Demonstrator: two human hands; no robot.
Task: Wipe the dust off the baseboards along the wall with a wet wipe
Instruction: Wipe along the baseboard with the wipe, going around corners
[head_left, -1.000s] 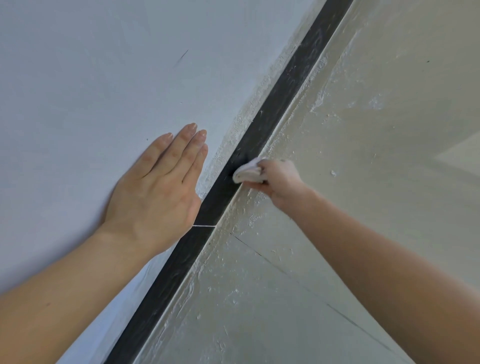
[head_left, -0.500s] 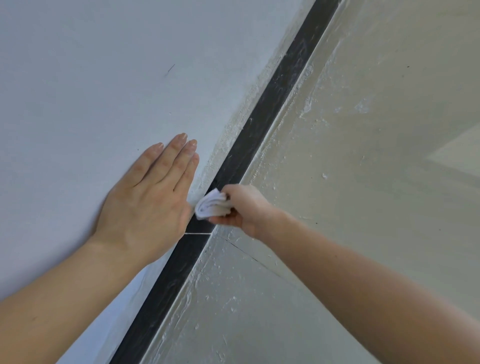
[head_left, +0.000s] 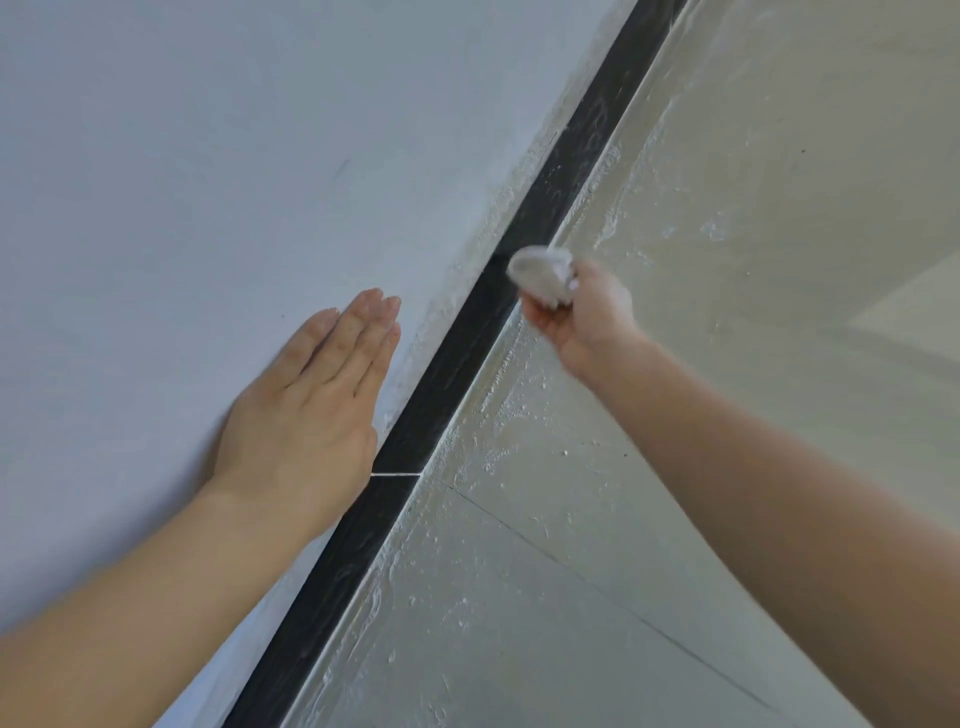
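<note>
A black baseboard runs diagonally from the bottom left to the top right, between a pale wall and a light tiled floor. My right hand is shut on a folded white wet wipe, which presses against the baseboard. My left hand lies flat on the wall just left of the baseboard, fingers together and holding nothing. Farther up, the baseboard carries faint dusty smears.
The pale blue-grey wall fills the left side. The floor tiles on the right show white plaster specks along the baseboard and a thin grout line. A white joint line crosses the baseboard by my left wrist.
My right hand slid the wipe down the baseboard toward my left hand, then back up and away along it. My left hand stayed flat on the wall.
</note>
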